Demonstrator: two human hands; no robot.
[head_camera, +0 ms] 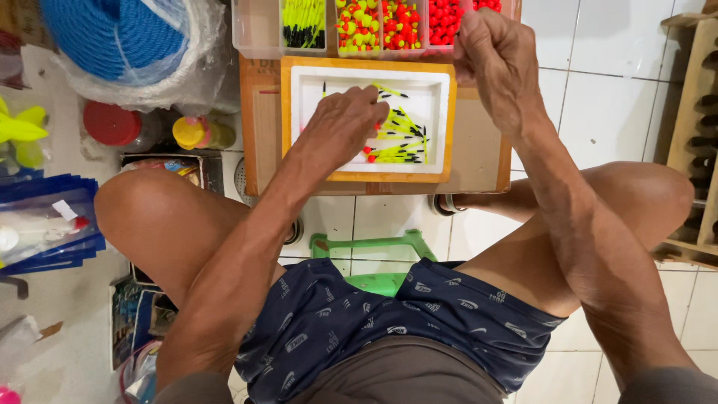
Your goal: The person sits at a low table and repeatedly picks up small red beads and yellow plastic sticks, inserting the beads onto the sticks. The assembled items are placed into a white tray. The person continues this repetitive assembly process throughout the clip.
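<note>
A coil of blue rope (112, 34) in clear plastic wrap sits at the upper left, with a red lid (110, 123) and a yellow-capped jar (191, 132) just below it. A green plastic stool (374, 254) stands on the white tiled floor (598, 97). A wooden rack (695, 142) lines the right edge.

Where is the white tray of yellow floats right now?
In the head view, the white tray sits top centre on the cardboard box, under the left hand, just below the clear compartment box of red and yellow beads.
</note>
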